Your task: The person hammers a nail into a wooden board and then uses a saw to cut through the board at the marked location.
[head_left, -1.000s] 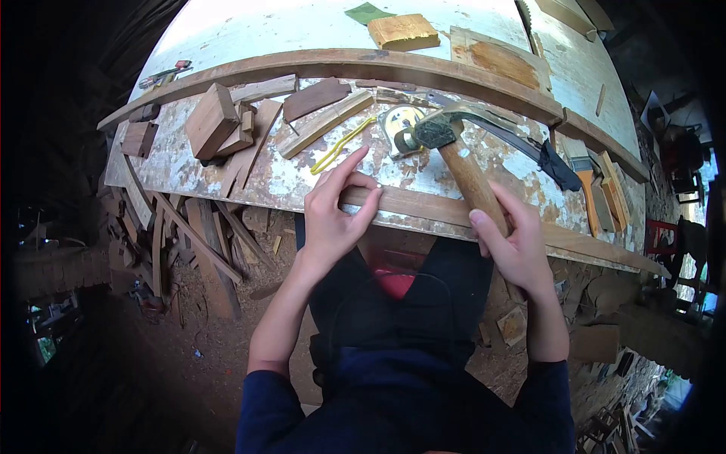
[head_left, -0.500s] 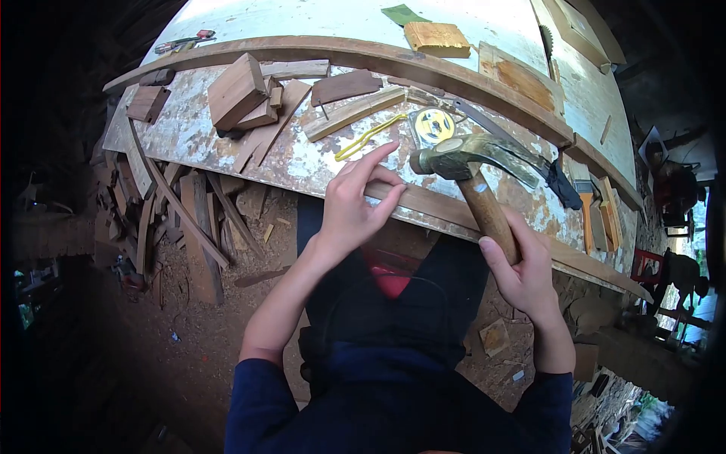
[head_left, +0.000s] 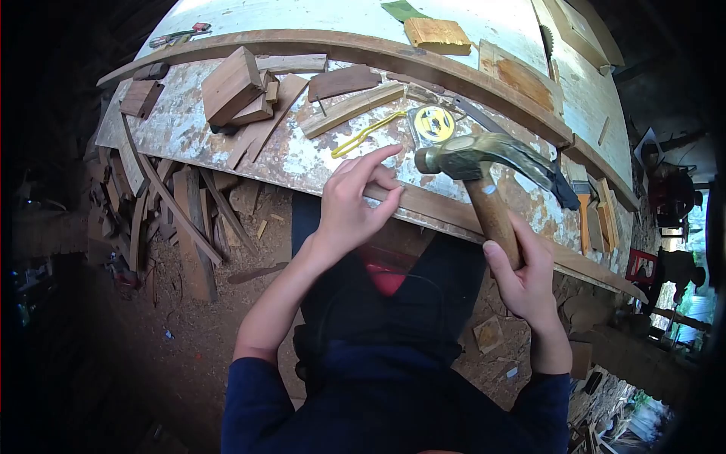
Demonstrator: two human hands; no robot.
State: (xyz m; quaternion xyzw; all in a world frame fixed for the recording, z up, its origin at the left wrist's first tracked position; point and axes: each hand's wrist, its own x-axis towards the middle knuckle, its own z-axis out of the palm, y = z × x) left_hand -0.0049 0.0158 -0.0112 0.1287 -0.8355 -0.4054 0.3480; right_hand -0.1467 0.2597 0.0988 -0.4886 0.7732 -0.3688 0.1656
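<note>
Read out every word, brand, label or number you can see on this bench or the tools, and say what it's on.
No text can be read here.
Tape measure: dark marks on its yellow face, too small and blurred to read.
Claw hammer in the right hand: no lettering can be made out.

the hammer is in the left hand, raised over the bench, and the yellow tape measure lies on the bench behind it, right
Not quite: the head view shows the claw hammer in the right hand, not the left. The rest holds.
</note>
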